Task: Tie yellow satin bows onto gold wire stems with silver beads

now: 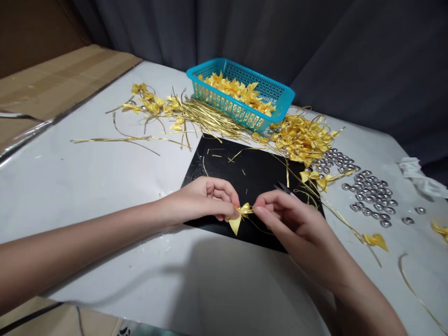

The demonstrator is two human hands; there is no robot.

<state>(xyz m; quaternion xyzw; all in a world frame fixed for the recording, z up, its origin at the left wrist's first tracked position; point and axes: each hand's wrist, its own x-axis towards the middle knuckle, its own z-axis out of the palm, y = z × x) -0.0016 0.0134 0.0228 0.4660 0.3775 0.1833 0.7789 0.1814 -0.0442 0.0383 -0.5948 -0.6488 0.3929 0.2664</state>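
A small yellow ribbon bow [239, 217] with a gold wire tie is pinched between both my hands over the near edge of a black mat [245, 177]. My left hand [203, 199] is closed on the bow's left side. My right hand [290, 215] is closed in a pinch on its right side. A thin gold wire trails from the bow under my right hand. Small dark scissors [284, 188] lie on the mat just behind my right fingers.
A teal basket [280, 100] of yellow bows stands behind the mat. Gold wire ties [203, 116] and bows lie scattered left of it, a heap of tied bows [303, 137] to its right. Silver beads [371, 191] lie at right. Cardboard [52, 84] lies far left.
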